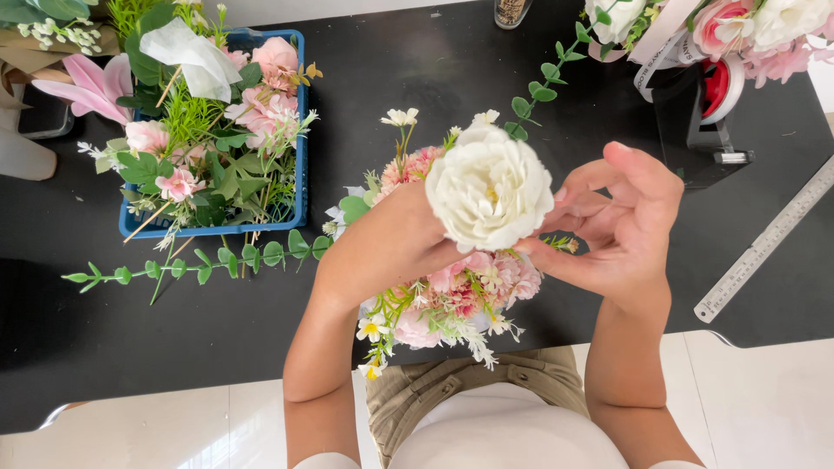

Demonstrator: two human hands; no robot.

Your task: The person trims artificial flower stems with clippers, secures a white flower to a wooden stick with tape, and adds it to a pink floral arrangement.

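Note:
My left hand (387, 247) holds a large white artificial flower (489, 193) from below, its fingers hidden behind the bloom. My right hand (617, 221) touches the flower's right side with fingers spread around its petals. Under both hands lies a small bouquet of pink and white flowers (452, 300) with green sprigs, over the front edge of the black table (130, 339).
A blue basket (300, 165) full of pink flowers and greenery stands at the left. A leafy green sprig (200, 265) lies in front of it. A black tape dispenser (704, 113) and a metal ruler (764, 243) sit at the right, with another flower arrangement (747, 26) behind.

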